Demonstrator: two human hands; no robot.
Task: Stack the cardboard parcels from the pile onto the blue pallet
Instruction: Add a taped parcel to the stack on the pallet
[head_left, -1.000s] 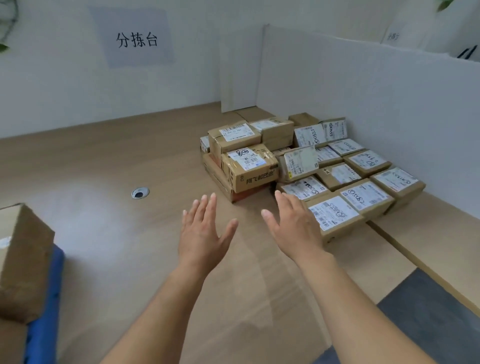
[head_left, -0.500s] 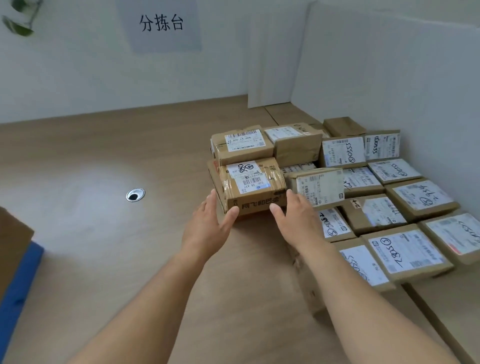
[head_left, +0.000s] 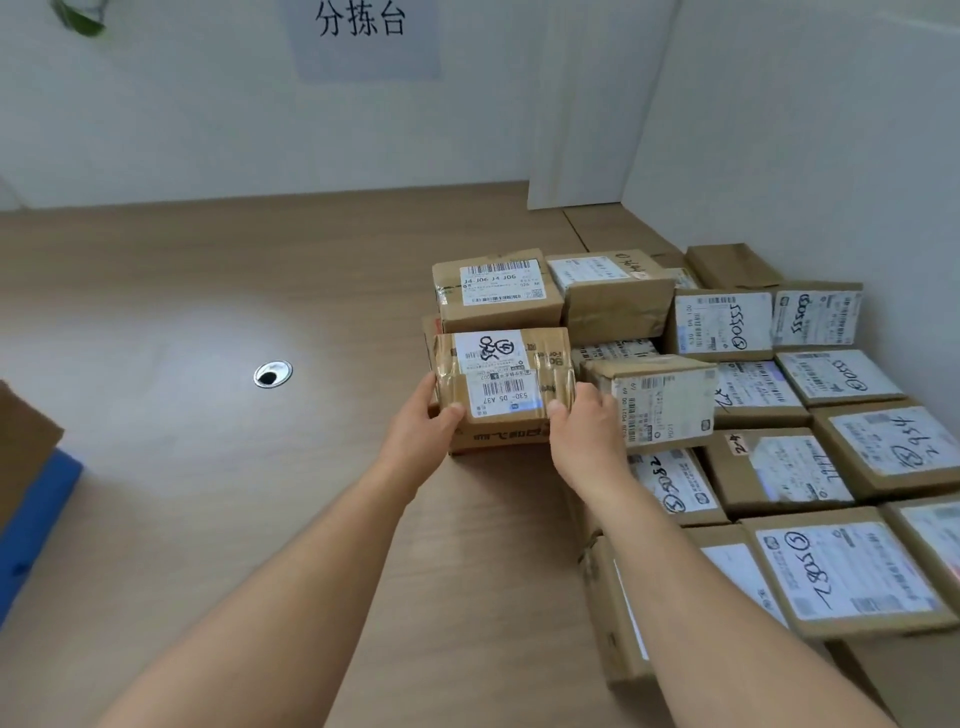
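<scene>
- Taped parcel (head_left: 504, 384): brown cardboard, two white labels on the lid, bands of glossy clear tape. Stands at the front left corner of the pile (head_left: 779, 467), on a flatter box; cannot tell whether lifted clear of it yet.
- Left hand (head_left: 421, 436): clamped on the taped parcel's left wall, thumb hooked over the top edge.
- Right hand (head_left: 584, 441): clamped on the taped parcel's right wall, thumb likewise on the lid.
- Handling, as a judgement: small, stiff-walled, probably light enough for this two-sided squeeze. Tape bands likely slick, so better purchase on bare cardboard low on the side walls or under the bottom edges. Lid not the place to press.
- Tilted parcel (head_left: 660, 400): just right of the taped parcel, leaning, with the right hand between the two. Might shift once the neighbour leaves.
- Labelled parcel (head_left: 496, 288): directly behind the taped parcel, close.
- Blue pallet (head_left: 36, 519): well to the left of the taped parcel, at the frame edge, with a brown box (head_left: 21, 447) above it.
- Cable grommet (head_left: 272, 373): left of the taped parcel, set in the wooden table (head_left: 208, 493).
</scene>
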